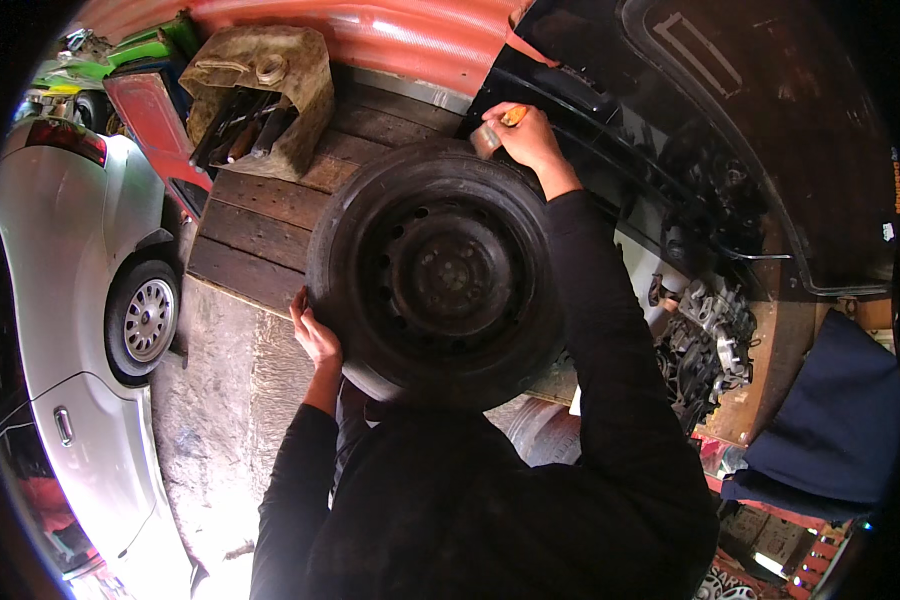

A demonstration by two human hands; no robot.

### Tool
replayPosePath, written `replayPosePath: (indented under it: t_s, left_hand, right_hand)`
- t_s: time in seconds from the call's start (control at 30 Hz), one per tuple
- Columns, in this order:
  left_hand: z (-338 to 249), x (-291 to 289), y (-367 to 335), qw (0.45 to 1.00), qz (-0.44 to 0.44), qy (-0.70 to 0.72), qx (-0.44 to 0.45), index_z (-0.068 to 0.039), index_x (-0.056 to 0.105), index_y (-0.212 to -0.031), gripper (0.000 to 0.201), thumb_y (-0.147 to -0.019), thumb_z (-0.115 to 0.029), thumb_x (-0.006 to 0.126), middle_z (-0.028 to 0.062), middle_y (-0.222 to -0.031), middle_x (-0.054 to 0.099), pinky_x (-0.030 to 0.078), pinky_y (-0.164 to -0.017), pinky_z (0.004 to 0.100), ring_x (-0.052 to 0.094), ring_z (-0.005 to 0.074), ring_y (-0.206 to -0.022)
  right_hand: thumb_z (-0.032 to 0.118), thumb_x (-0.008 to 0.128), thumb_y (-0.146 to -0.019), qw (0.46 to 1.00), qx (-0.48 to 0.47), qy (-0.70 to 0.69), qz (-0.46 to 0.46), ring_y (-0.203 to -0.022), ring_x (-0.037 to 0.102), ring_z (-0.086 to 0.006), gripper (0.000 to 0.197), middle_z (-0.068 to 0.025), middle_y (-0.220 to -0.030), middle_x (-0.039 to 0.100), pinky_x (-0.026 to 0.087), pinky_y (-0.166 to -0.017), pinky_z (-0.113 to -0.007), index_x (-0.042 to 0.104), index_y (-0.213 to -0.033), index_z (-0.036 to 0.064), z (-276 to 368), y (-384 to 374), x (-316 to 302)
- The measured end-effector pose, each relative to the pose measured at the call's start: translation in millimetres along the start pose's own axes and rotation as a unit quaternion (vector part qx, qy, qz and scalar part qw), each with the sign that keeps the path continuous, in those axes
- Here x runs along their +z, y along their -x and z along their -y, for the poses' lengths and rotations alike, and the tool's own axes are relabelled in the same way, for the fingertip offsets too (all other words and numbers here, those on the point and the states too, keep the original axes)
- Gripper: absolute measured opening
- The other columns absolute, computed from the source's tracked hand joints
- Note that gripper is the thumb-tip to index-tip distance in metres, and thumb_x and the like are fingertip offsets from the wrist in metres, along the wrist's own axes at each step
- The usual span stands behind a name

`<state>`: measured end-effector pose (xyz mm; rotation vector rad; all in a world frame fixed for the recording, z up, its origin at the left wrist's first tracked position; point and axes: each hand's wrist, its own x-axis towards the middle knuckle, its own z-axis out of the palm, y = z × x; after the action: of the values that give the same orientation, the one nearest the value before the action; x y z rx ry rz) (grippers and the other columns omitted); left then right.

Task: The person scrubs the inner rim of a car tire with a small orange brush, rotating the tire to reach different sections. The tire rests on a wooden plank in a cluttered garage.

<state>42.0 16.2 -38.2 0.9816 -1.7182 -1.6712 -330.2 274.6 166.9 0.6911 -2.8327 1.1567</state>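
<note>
A black car wheel (pixel 446 278), a tyre on a dark steel rim, lies face up on the near part of a wooden plank bench, close to my body. My left hand (pixel 318 338) is at the tyre's near left edge, fingers outstretched and apart, the palm side against the rubber. Beyond the wheel's far right edge, my right hand (pixel 532 140) is closed around the orange-yellow handle of a flat paintbrush (pixel 487 141). The brush head points left and down, over or touching the tyre's far edge; I cannot tell which.
On the bench planks (pixel 255 232), a cut-open, dirty container (pixel 260 85) holds several dark-handled tools. A black car panel (pixel 770 130) stands at the far right, near metal engine parts (pixel 710 345) and a dark blue cloth (pixel 830 420). A silver car (pixel 80 250) is parked left.
</note>
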Motion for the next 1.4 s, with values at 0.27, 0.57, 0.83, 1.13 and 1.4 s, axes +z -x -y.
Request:
replayPosePath:
  t_s: [0.27, 0.57, 0.83, 1.13, 1.4]
  left_hand:
    - [9.6, -0.5, -2.8, 0.999, 0.001, 0.035, -0.002, 0.003, 0.057, -0.136, 0.047, -0.096, -0.011, 0.036, 0.0212, -0.137, 0.060, 0.037, -0.115, 0.0411, 0.054, 0.0322, -0.131]
    - [17.4, -7.9, -8.1, 1.000, 0.005, 0.012, 0.017, 0.001, 0.057, -0.137, 0.047, -0.097, -0.014, 0.036, 0.0218, -0.135, 0.061, 0.036, -0.115, 0.0409, 0.053, 0.0326, -0.131]
    - [14.3, -11.1, -11.0, 0.998, 0.013, -0.044, 0.033, 0.001, 0.056, -0.137, 0.047, -0.098, -0.016, 0.036, 0.0223, -0.137, 0.058, 0.036, -0.115, 0.0411, 0.053, 0.0328, -0.131]
    - [16.0, -7.8, -10.9, 1.000, -0.004, -0.019, 0.021, -0.001, 0.057, -0.137, 0.047, -0.097, -0.017, 0.038, 0.0212, -0.132, 0.062, 0.039, -0.112, 0.0416, 0.056, 0.0325, -0.126]
    - [18.7, -5.7, -12.8, 1.000, 0.007, 0.000, 0.025, 0.001, 0.055, -0.137, 0.046, -0.098, -0.016, 0.038, 0.0223, -0.135, 0.060, 0.039, -0.113, 0.0423, 0.056, 0.0325, -0.128]
  right_hand:
    - [0.016, 0.072, -0.091, 0.999, 0.033, 0.027, -0.028, -0.094, 0.074, -0.0330, 0.012, -0.0103, -0.100, 0.077, 0.057, -0.085, -0.041, 0.077, -0.100, 0.0115, -41.7, 25.8, -42.1]
    - [0.011, 0.071, -0.094, 0.994, 0.046, 0.022, -0.092, -0.090, 0.075, -0.0222, 0.012, -0.0075, -0.099, 0.078, 0.057, -0.083, -0.035, 0.076, -0.103, 0.0069, -50.5, 76.8, -71.6]
    - [0.015, 0.070, -0.093, 0.973, 0.027, 0.127, -0.189, -0.097, 0.074, -0.0336, 0.012, -0.0120, -0.099, 0.077, 0.057, -0.085, -0.037, 0.076, -0.102, 0.0093, -26.0, 100.8, -79.6]
    - [0.009, 0.072, -0.092, 0.981, -0.057, 0.083, -0.168, -0.086, 0.074, -0.0209, 0.011, -0.0089, -0.097, 0.078, 0.056, -0.083, -0.032, 0.075, -0.101, 0.0026, -46.1, 110.6, -62.7]
    - [0.007, 0.070, -0.093, 0.977, -0.062, 0.084, -0.188, -0.090, 0.074, -0.0311, 0.009, -0.0152, -0.101, 0.077, 0.057, -0.083, -0.033, 0.076, -0.098, 0.0027, -34.0, 123.5, -46.5]
